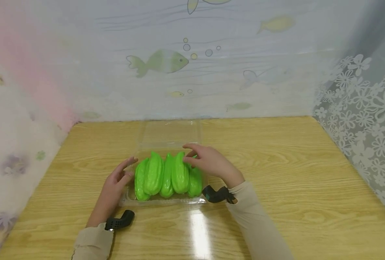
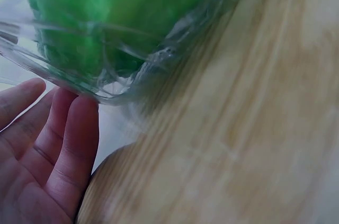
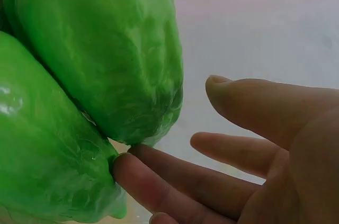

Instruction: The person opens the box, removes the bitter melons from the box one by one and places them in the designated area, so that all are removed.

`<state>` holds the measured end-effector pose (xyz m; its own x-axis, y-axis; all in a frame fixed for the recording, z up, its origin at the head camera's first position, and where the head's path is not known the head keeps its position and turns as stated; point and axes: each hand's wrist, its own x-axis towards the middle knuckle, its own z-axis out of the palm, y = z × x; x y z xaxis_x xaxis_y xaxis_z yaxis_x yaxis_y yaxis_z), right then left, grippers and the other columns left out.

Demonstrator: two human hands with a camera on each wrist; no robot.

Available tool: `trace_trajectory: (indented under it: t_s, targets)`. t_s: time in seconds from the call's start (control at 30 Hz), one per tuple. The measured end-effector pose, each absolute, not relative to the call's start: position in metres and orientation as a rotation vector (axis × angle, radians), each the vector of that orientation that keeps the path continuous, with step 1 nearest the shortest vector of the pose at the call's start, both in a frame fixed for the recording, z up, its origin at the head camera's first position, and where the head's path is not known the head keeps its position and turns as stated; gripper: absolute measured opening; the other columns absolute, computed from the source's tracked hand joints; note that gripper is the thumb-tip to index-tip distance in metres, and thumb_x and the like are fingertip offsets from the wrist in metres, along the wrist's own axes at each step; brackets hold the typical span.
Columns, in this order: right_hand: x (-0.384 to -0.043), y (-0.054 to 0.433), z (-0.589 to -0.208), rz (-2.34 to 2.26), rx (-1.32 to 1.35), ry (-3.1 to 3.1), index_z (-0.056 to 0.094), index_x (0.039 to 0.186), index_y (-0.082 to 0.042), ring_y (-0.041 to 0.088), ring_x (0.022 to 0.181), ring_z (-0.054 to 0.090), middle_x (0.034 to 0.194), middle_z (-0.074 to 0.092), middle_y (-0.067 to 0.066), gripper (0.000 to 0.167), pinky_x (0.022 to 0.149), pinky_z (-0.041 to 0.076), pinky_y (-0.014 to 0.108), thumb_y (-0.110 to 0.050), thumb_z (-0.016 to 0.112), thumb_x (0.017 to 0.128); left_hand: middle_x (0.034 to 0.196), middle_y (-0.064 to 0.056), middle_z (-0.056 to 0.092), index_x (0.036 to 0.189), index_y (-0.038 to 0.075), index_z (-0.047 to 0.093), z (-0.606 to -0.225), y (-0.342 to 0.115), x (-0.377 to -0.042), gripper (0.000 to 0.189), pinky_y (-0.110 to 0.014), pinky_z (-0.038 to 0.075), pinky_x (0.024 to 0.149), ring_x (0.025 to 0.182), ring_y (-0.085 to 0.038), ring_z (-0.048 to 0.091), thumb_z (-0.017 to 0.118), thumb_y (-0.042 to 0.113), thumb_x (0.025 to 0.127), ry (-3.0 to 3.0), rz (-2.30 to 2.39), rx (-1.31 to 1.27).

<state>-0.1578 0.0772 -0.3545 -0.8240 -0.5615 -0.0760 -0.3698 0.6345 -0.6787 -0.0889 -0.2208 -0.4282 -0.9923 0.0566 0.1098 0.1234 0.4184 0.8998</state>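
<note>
Several glossy bright green, ridged, pepper-shaped vegetables (image 1: 154, 174) lie side by side in a clear plastic clamshell box (image 1: 166, 203), some resting on top of others. My left hand (image 1: 114, 186) is at the box's left side; in the left wrist view its extended fingertips (image 2: 83, 108) touch the clear wall. Over the far right of the pile is my right hand (image 1: 213, 163), fingers loosely spread. The right wrist view shows two of its fingertips (image 3: 127, 167) against the ends of two green vegetables (image 3: 100, 54), while the thumb stays apart from them.
The box's clear lid (image 1: 169, 133) is folded back toward the wall. Beneath everything is a wood-grain table (image 1: 277, 162). A wall covering printed with fish (image 1: 166, 60) rises behind it, and a white-flowered panel (image 1: 361, 119) borders the right. Black wrist cameras (image 1: 120, 220) sit at both cuffs.
</note>
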Motion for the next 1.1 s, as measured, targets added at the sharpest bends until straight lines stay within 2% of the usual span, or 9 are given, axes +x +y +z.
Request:
trace_trajectory:
  t_s: [0.17,0.73,0.87,1.1]
  targets:
    - [-0.155,0.074,-0.354,-0.916,-0.798,2.591,0.039,0.135,-0.021,0.014,0.098,0.056,0.110,0.060,-0.001,0.050,0.083,0.042,0.033,-0.041,0.048,0.090,0.134,0.003,0.042,0.137,0.021,0.035,-0.429,-0.221,-0.088,0.043,-0.015,0.038,0.080,0.097,-0.012,0.050,0.043,0.025,0.095,-2.585,-1.658,-0.173]
    - [-0.147,0.054,-0.358,-0.921,-0.947,2.518,0.043,0.132,-0.015,0.012,0.103,0.054,0.123,0.052,0.000,0.048,0.083,0.043,0.028,-0.039,0.049,0.091,0.135,0.004,0.040,0.137,0.024,0.035,-0.427,-0.220,-0.087,0.042,-0.016,0.038,0.081,0.102,-0.010,0.049,0.042,0.028,0.096,-2.599,-1.665,-0.151]
    - [-0.144,0.052,-0.358,-0.884,-0.988,2.524,0.043,0.131,-0.018,0.011,0.101,0.055,0.121,0.054,-0.001,0.046,0.083,0.043,0.027,-0.038,0.049,0.091,0.134,0.005,0.041,0.137,0.025,0.035,-0.428,-0.220,-0.088,0.042,-0.017,0.038,0.081,0.101,-0.009,0.049,0.042,0.029,0.095,-2.610,-1.655,-0.132]
    - [-0.141,0.050,-0.357,-0.779,-0.986,2.547,0.038,0.134,-0.021,0.014,0.101,0.055,0.117,0.056,0.000,0.057,0.082,0.043,0.031,-0.050,0.049,0.087,0.134,0.006,0.041,0.137,0.024,0.035,-0.427,-0.220,-0.088,0.042,-0.018,0.038,0.081,0.100,-0.010,0.049,0.042,0.029,0.096,-2.618,-1.642,-0.123]
